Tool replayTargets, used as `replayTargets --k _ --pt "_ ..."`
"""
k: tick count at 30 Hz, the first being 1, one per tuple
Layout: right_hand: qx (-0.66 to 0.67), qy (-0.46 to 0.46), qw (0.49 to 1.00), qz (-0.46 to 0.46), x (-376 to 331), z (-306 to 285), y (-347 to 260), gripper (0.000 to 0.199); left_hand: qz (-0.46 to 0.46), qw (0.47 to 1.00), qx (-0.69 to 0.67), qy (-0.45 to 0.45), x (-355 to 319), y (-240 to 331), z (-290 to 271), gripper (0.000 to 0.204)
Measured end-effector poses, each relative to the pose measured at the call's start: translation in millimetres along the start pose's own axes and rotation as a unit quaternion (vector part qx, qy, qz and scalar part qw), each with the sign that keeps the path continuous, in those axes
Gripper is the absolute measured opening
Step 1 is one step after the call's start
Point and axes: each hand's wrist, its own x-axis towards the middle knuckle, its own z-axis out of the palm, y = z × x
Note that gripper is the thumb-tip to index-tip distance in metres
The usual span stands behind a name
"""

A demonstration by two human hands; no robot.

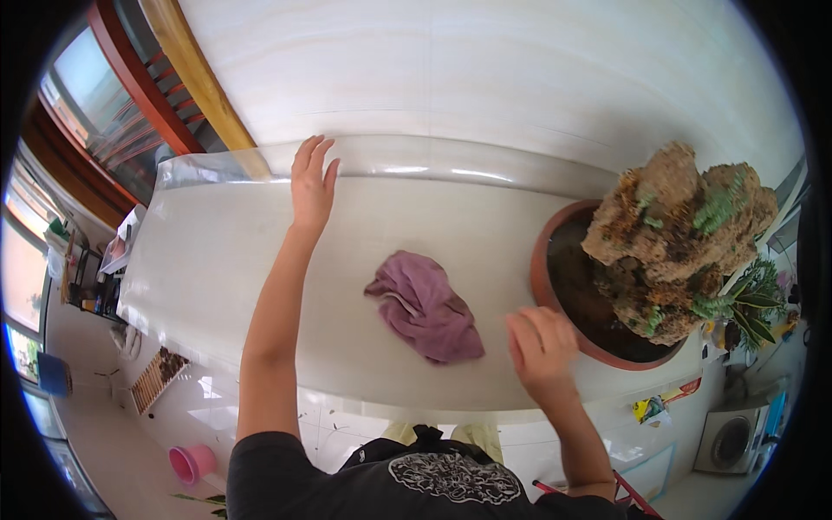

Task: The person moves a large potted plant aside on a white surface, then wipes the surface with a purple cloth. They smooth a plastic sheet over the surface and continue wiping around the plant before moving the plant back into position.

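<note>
My left hand [314, 184] reaches to the far side of the table, its fingers stretched out at the clear plastic sheet [373, 156] that curls up along the wall. Whether it presses on the sheet is hard to tell. My right hand [542, 345], slightly blurred, is just left of a round reddish-brown basin [539, 260]; its fingers are loosely bent, and nothing shows in them. Between my hands a crumpled purple cloth [426, 308] lies on the pale tabletop [234, 234], touched by neither.
A large rough rock [685, 234] with small green plants stands in the basin at the right. Behind the table rises a white wall [485, 78]. On the floor are a pink bucket [192, 464] and a slatted wooden rack [160, 379]; a washing machine [733, 439] stands at the right.
</note>
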Motion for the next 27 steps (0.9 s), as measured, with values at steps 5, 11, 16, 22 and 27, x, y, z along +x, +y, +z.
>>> replayTargets --k 5,11,16,22,27 --pt "-0.050 -0.190 0.975 -0.104 40 -9 25 0.026 0.039 0.996 0.072 0.033 9 -47 39 0.025" --pt "-0.210 -0.226 0.949 -0.060 45 11 37 0.031 0.018 0.989 0.060 0.136 15 -40 80 0.023" --pt "-0.248 -0.196 0.930 0.185 39 25 22 0.034 0.008 0.974 0.104 0.201 24 -38 100 0.036" --pt "-0.248 -0.164 0.921 0.253 15 25 26 0.043 0.061 0.982 0.065 0.165 27 -47 91 0.035" --pt "-0.220 -0.154 0.932 0.242 14 26 29 0.042 0.062 0.994 0.006 -0.093 29 -25 39 0.030"
